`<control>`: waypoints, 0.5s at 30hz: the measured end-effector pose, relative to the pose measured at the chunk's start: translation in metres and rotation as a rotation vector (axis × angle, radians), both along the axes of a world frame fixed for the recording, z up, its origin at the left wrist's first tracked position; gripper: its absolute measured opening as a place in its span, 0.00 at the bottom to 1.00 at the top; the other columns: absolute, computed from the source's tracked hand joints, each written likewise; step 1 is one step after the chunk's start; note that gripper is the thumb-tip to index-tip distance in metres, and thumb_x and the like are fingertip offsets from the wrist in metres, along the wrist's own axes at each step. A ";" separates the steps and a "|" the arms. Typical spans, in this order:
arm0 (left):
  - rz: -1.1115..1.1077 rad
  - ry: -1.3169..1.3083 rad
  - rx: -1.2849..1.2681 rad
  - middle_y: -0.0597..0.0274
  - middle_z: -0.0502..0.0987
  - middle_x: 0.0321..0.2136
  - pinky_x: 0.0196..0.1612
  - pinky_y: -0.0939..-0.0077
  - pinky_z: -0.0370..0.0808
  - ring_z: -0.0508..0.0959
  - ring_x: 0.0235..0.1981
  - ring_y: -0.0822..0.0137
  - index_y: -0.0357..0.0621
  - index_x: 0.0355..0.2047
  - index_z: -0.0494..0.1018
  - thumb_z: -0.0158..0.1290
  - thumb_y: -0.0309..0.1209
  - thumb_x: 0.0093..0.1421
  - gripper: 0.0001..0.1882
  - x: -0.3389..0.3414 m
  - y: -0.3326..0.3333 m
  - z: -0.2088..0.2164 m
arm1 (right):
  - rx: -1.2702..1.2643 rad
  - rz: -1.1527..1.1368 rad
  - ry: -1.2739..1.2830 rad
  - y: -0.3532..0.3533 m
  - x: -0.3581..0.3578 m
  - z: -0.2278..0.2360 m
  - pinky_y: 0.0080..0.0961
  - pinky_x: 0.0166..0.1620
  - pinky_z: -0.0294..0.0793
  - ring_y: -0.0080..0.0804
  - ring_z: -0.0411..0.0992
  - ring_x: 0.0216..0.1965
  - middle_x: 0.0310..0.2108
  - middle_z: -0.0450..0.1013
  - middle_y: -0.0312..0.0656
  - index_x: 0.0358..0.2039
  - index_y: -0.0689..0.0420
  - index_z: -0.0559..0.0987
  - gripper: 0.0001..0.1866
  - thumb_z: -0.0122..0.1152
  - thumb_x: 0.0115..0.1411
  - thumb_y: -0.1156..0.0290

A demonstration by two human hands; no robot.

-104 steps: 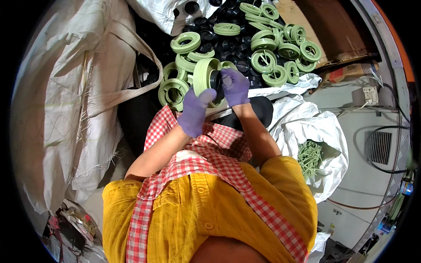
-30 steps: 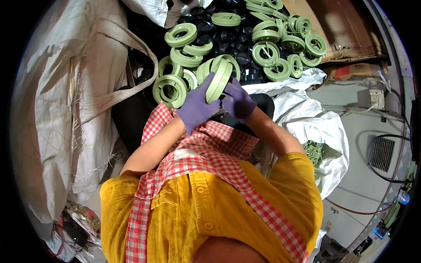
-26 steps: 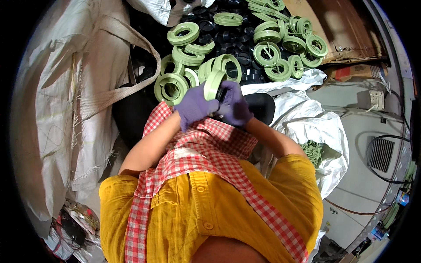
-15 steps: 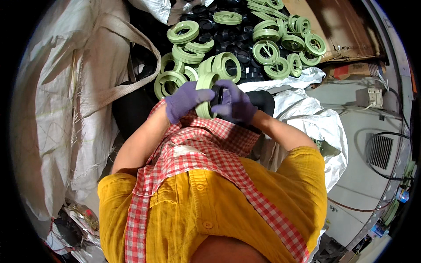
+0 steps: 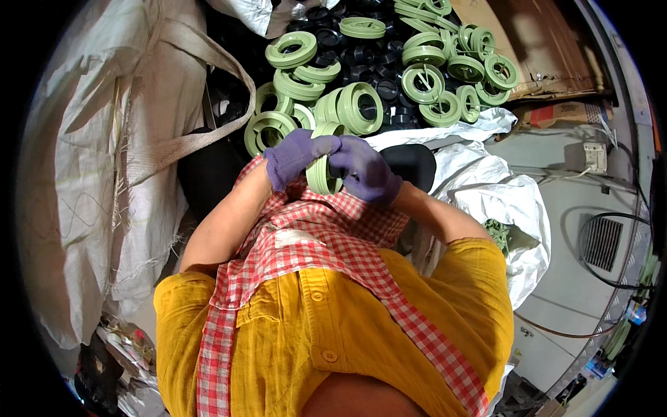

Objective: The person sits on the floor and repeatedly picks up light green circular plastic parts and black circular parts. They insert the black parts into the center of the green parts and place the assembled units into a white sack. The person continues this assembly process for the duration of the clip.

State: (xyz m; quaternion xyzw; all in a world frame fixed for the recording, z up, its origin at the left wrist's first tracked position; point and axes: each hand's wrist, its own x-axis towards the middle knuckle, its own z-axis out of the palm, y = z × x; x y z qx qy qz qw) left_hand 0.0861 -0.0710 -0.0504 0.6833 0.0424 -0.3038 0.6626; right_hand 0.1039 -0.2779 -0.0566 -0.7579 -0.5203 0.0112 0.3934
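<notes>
Both my hands wear purple knit gloves and meet over my lap. My left hand [image 5: 295, 158] is closed round a pale green plastic ring [image 5: 321, 178], which stands on edge with grooves along its outer face. Against the right side of that ring my right hand [image 5: 367, 171] is curled shut, its fingers at the opening and upper rim. Whatever lies inside the ring is covered by the right hand. Just beyond my hands are more green rings [image 5: 361, 108], lying on a pile of small black round plastic parts [image 5: 358, 55].
More green rings [image 5: 424, 83] lie at the far right beside a cardboard sheet [image 5: 549, 48]. A large whitish woven sack [image 5: 83, 160] with a strap stands at left. White plastic sheeting [image 5: 486, 177] lies at right, before a grey panel [image 5: 556, 229] with a vent and cable.
My right hand has closed in against the green ring. The black round part seen at its fingers before is now hidden. My left hand keeps its hold.
</notes>
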 end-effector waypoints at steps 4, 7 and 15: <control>0.168 -0.123 -0.078 0.61 0.77 0.33 0.37 0.78 0.73 0.75 0.33 0.73 0.35 0.43 0.73 0.57 0.41 0.54 0.23 -0.014 -0.021 0.020 | 0.148 -0.283 1.241 -0.004 -0.003 -0.015 0.27 0.44 0.74 0.33 0.70 0.44 0.42 0.70 0.46 0.49 0.62 0.65 0.25 0.62 0.51 0.73; 0.261 -0.286 -0.033 0.59 0.78 0.30 0.35 0.78 0.74 0.77 0.32 0.72 0.36 0.42 0.73 0.56 0.42 0.53 0.23 -0.023 -0.028 0.012 | 0.234 -0.158 1.400 -0.008 0.007 -0.027 0.26 0.42 0.74 0.30 0.71 0.40 0.39 0.70 0.44 0.49 0.63 0.64 0.27 0.64 0.50 0.73; -0.137 -0.136 -0.143 0.59 0.79 0.31 0.32 0.78 0.76 0.78 0.29 0.72 0.33 0.37 0.75 0.56 0.40 0.55 0.19 0.001 0.006 -0.016 | -0.010 0.138 -0.071 0.002 0.000 -0.005 0.36 0.46 0.71 0.46 0.69 0.43 0.41 0.69 0.48 0.43 0.59 0.70 0.25 0.58 0.40 0.77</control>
